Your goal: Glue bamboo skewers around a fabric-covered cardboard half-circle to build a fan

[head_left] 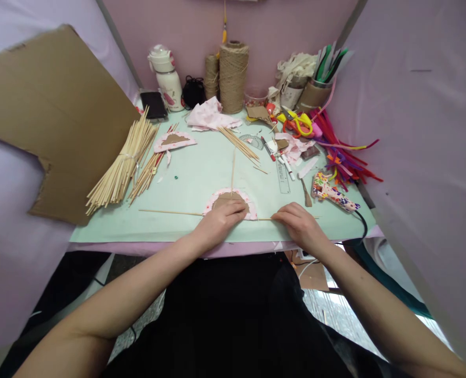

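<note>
A half-round cardboard piece edged in pink patterned fabric (225, 197) lies near the front of the pale green mat (201, 173). My left hand (219, 223) presses flat on its lower part. A long thin wooden stick (169, 212) runs left to right under both hands. My right hand (301, 223) pinches that stick near its right end. Another stick (233, 168) points straight away from the fabric piece.
A bundle of wooden sticks (120, 165) and a large cardboard sheet (55, 115) lie at the left. A second fabric half-round (174, 140), twine spools (233, 76), a bottle (166, 79), scissors (296, 123), pipe cleaners (341, 152), a ruler (282, 176) and a glue gun (331, 193) crowd the back and right.
</note>
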`<state>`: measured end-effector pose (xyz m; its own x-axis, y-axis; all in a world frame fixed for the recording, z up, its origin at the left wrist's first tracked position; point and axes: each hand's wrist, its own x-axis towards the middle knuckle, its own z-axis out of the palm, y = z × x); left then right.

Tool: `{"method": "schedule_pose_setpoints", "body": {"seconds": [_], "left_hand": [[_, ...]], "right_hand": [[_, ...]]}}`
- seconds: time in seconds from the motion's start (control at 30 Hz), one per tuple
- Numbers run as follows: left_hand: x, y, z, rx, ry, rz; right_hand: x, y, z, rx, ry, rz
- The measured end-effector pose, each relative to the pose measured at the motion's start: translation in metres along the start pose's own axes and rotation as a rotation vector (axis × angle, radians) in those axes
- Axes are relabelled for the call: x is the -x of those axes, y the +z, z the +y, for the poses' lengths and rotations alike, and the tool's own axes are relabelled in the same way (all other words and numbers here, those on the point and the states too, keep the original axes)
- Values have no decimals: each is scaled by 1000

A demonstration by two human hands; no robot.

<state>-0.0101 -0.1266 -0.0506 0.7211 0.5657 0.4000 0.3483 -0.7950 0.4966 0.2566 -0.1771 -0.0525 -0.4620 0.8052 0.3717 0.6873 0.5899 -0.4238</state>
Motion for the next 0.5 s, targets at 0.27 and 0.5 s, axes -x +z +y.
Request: {"method": "schedule_pose_setpoints", "body": {"seconds": [0.27, 0.5], "left_hand": [[1, 0, 2, 30, -69, -11], [5, 0, 1, -81, 27, -8]], "right_hand": [[-3, -4, 9, 56, -95, -74], [-1, 4, 2, 171, -73, -82]]}}
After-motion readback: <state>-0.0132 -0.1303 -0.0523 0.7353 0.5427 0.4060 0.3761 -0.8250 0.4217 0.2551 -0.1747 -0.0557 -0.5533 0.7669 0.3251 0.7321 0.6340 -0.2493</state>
